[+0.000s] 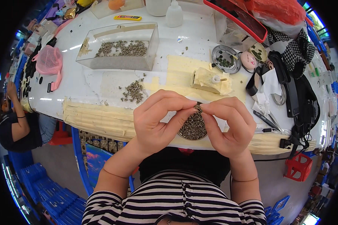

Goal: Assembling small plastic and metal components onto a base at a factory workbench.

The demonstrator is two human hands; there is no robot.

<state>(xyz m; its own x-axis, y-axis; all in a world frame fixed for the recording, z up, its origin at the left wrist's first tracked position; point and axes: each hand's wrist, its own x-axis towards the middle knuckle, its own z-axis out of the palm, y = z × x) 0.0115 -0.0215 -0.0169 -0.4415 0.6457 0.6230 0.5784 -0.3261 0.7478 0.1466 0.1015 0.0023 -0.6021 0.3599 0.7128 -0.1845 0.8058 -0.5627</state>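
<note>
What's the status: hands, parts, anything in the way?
Left hand and right hand pinching at tiny silvery piece. Round dish of small silvery metallic parts below. Rectangular cream-taped block beyond, apart from both hands.

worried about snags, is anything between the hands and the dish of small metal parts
Nothing visible: the left hand and right hand nearly meet over the dish, pinching a small part.

Wrapped block [211, 81] ahead; its left free
</note>
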